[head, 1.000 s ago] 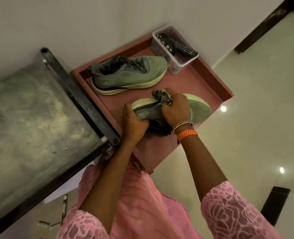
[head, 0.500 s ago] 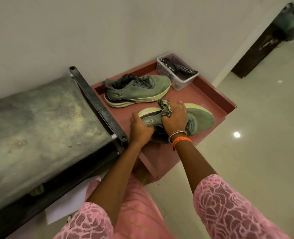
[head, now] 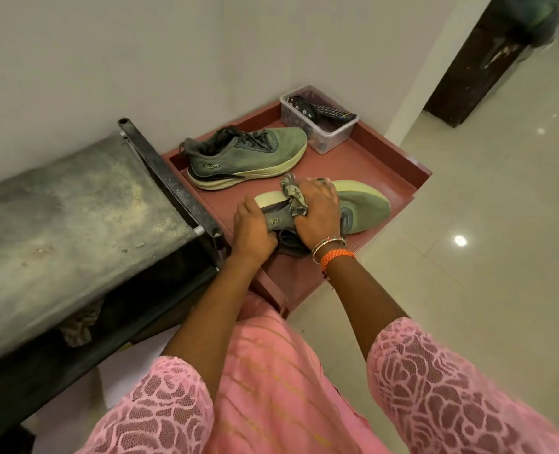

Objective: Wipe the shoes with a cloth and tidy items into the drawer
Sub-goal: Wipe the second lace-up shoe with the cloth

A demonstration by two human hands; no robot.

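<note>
Right hand (head: 317, 211) slid toeward, fingers (head: 320, 191) apparently bunching cloth (head: 293, 198) on shoe (head: 363, 211).

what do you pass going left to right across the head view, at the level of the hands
dusty metal table → left hand → cloth → right hand → toe of the green shoe → drawer rim → tiled floor

Mostly green, pink, rust-red, grey.
Both shoes: sage-green uppers, pale yellow-green soles; far shoe (head: 245, 155) has dark laces and a black streak along the sole, near shoe (head: 363, 208) shows a grey heel panel. Cloth (head: 293, 199) grey-brown, mottled. Tray (head: 386, 165) rust-red. Box (head: 330, 139) clear, holds black remotes. Sleeves (head: 451, 388) pink with rose lace pattern. Bracelet (head: 337, 257) orange beads, beside thin multicolour bangles. Bench (head: 59, 224) blotchy grey-green, black frame. Wall off-white, floor cream tile.
</note>
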